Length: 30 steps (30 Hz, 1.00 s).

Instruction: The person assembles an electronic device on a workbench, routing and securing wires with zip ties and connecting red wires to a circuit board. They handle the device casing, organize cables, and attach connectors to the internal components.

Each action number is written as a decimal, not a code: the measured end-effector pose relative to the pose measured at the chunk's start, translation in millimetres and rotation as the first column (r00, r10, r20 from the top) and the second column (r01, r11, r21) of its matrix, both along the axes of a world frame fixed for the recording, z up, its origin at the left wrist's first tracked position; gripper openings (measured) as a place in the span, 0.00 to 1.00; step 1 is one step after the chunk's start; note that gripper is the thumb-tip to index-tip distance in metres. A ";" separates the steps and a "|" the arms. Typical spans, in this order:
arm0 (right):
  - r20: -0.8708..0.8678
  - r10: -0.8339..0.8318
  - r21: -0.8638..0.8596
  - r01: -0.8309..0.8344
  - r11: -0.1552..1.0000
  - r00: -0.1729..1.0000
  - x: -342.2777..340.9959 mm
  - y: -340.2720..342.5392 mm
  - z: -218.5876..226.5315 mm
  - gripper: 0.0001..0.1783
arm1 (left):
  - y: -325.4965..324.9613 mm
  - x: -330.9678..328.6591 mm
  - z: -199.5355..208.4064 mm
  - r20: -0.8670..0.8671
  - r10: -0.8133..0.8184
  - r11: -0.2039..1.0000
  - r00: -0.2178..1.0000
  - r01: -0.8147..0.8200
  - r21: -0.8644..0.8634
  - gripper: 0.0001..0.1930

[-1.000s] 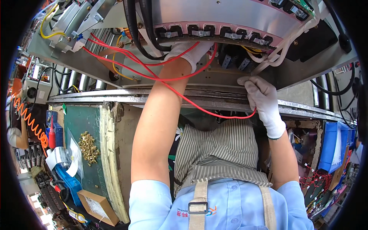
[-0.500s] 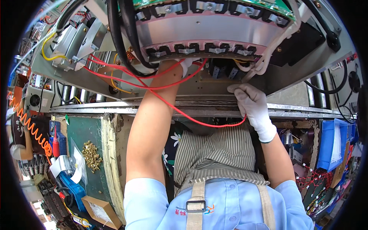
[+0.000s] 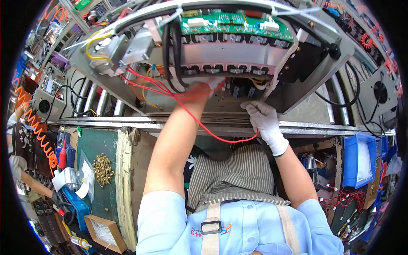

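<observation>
My right hand (image 3: 263,121), in a white glove, is closed with its fingers curled at the front edge of an open grey metal cabinet (image 3: 293,95). A red wire (image 3: 208,129) loops down from the cabinet and ends at this hand, which appears to grip it. My left arm reaches into the cabinet; only a blurred bit of my gloved left hand (image 3: 216,83) shows under the metal block, its fingers hidden. More red wires cross that wrist. Above are a green circuit board (image 3: 231,19) and a row of black clamped parts (image 3: 214,69). Two dark blocks (image 3: 243,88) sit inside, between my hands.
Thick black cables (image 3: 172,55) hang at the cabinet's left. It rests over metal rollers (image 3: 102,102). Brass fasteners (image 3: 103,170) lie on the green bench at left, near a cardboard box (image 3: 106,233). A blue bin (image 3: 359,159) stands right. Another person's arm (image 3: 36,185) shows far left.
The view has shifted, showing more of the circuit board and the surroundings. My left hand stays inside the cabinet, blurred now; my right hand stays closed at its front edge with the red wire.
</observation>
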State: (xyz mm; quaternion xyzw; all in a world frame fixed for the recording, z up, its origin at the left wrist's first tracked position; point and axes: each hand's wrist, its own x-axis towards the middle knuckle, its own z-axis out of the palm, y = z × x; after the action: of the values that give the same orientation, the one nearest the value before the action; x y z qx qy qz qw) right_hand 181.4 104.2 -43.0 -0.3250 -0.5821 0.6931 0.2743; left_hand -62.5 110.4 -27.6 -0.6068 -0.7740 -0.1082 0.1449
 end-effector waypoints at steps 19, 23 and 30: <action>-0.444 -0.117 -0.380 -0.068 0.922 0.888 39.4 -36.5 -9.9 0.19 | -140.0 136.8 33.2 0.782 -0.357 0.931 0.512 0.264 0.252 0.12; -0.271 -0.099 -0.160 0.056 0.985 0.958 28.2 -35.5 -2.9 0.20 | -138.2 126.0 30.2 0.598 -0.413 0.909 0.687 0.273 0.313 0.08; -0.068 -0.126 0.145 0.135 0.980 0.990 9.7 -9.9 -12.2 0.17 | -83.2 54.9 -3.2 0.309 -0.243 0.848 0.919 0.047 0.528 0.07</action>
State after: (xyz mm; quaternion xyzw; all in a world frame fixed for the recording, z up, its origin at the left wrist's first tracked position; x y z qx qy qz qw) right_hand 191.2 94.3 -55.2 -0.3206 -0.6014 0.6373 0.3597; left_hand -7.6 27.3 -30.9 -0.5734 -0.6816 -0.4308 0.1453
